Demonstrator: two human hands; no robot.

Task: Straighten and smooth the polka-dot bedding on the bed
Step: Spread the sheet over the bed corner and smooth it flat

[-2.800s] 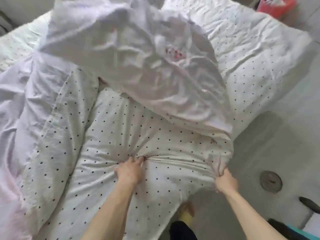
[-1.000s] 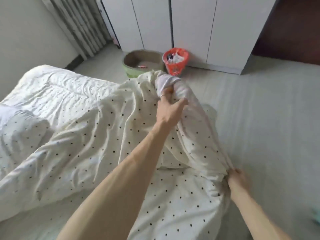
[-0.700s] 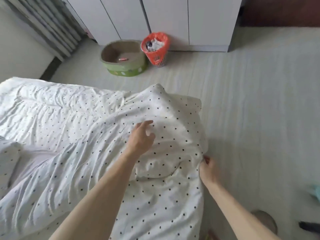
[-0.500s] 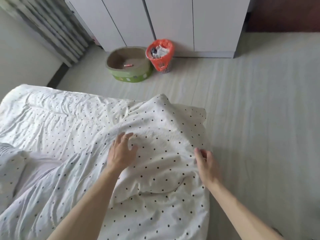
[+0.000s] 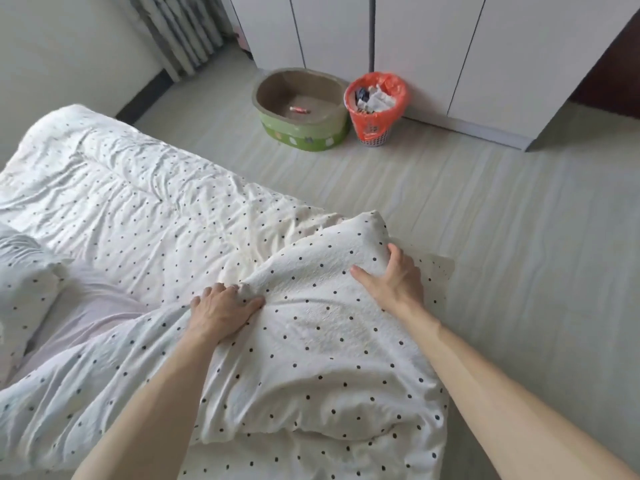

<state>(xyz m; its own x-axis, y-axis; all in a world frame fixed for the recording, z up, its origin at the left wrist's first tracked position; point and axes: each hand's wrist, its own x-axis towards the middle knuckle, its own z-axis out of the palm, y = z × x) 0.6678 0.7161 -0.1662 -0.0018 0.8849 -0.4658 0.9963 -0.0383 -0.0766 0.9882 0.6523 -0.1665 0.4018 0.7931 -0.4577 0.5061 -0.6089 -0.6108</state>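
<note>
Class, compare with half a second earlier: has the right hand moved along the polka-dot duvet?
Yes. The right hand has moved up towards the duvet corner, nearer the orange bin.

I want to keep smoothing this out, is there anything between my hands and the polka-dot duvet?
Nothing visible. The left hand and right hand are both already pressed on the polka-dot duvet, gripping folds near its corner. The green tub and orange bin sit apart on the floor.
</note>
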